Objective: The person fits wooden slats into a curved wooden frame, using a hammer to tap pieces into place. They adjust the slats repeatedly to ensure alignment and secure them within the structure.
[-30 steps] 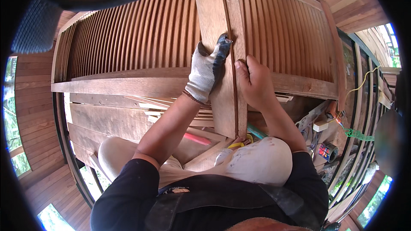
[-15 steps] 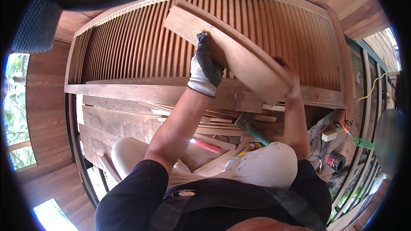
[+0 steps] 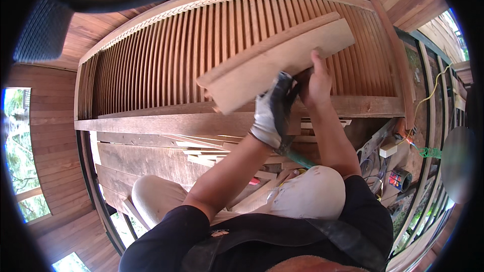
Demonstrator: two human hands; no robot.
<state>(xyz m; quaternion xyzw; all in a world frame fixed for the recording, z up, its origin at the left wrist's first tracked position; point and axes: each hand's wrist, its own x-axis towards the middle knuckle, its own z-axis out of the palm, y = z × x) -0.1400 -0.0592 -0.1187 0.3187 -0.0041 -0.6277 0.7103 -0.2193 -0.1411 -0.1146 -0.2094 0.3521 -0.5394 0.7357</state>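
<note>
A pale wooden board is held tilted above a slatted wooden panel, its right end raised farther away. Along its far side runs a narrower strip; I cannot tell whether this is a second piece. My left hand, in a white and black work glove, is closed at the board's near edge, with its fingers partly hidden. My bare right hand grips the same edge farther right, its thumb on the upper face and its other fingers mostly hidden underneath.
A hammer with a green handle lies by my knee, among loose wooden strips. To the right are an open can, a small wood block and a yellow cord. The panel's thick frame rail crosses before me.
The board has swung round: its right end is now the far one and its left end is nearer. My left hand has moved right and nearer, close beside my right hand.
</note>
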